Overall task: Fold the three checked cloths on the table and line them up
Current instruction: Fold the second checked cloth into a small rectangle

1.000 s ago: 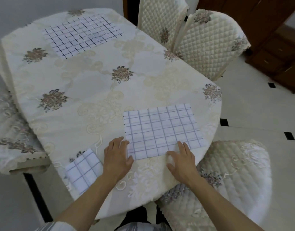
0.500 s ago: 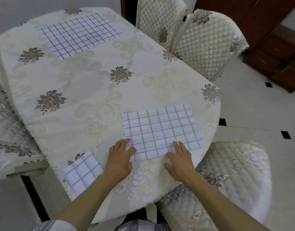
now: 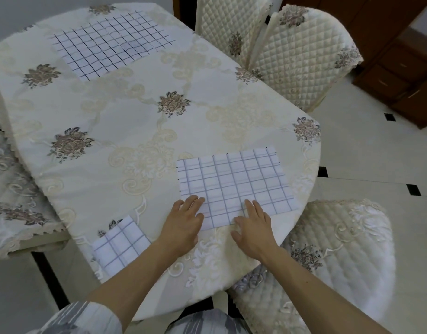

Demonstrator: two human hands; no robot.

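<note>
Surface (image 3: 140, 121) draped in floral cloth, unfolded checked cloth (image 3: 111, 42) lay at far left corner, half-folded checked cloth (image 3: 234, 182) near front edge, left hand (image 3: 183, 225) and right hand (image 3: 254, 227) flat, fingers spread, pressing its near edge, small folded cloth (image 3: 120, 244) at front-left edge.

Both hands flat on near checked cloth (image 3: 234, 184), left hand (image 3: 183, 221), right hand (image 3: 254, 226)

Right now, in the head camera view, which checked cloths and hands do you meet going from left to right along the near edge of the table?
small folded checked cloth → left hand → right hand, with both hands resting flat on the near edge of the half-folded checked cloth.
</note>
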